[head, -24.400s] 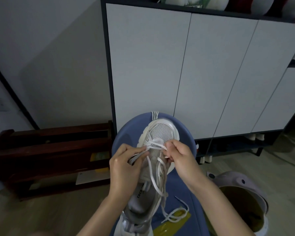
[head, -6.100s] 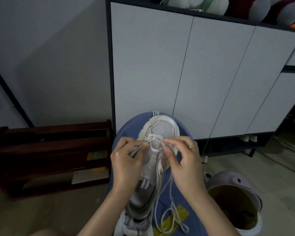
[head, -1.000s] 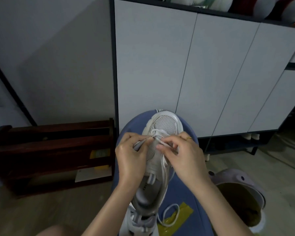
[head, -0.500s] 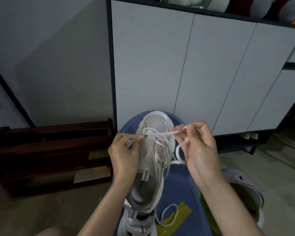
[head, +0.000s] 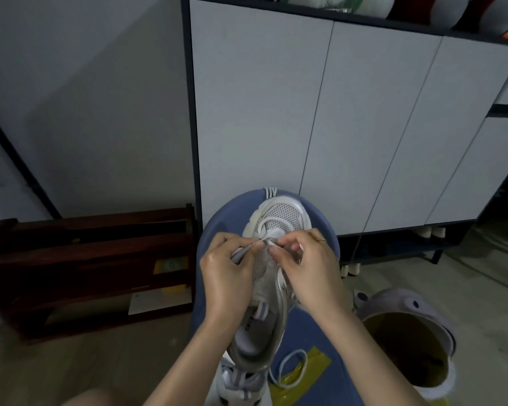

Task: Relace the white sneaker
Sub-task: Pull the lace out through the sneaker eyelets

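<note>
The white sneaker [head: 282,215] lies toe away from me on a blue rounded surface [head: 314,332]. My left hand [head: 226,276] grips the sneaker's left side near the lower eyelets, thumb and forefinger pinched at a lace end. My right hand [head: 308,268] pinches the white shoelace [head: 291,367] over the tongue, right beside the left fingertips. A ring shows on the right hand. The loose lace runs under the right hand and loops down onto the blue surface. A second white sneaker [head: 241,388] sits below, partly hidden by the first.
A white cabinet [head: 335,112] with dark frame stands straight ahead. A dark wooden rack [head: 85,259] is on the floor to the left. A lilac bin [head: 405,341] with an open top stands at the right. Yellow tape [head: 302,373] lies on the blue surface.
Half a second ago my right hand was raised to the right, pulling the lace out taut. It has come back down to the eyelets, meeting the left fingertips. The left hand stayed on the sneaker.
</note>
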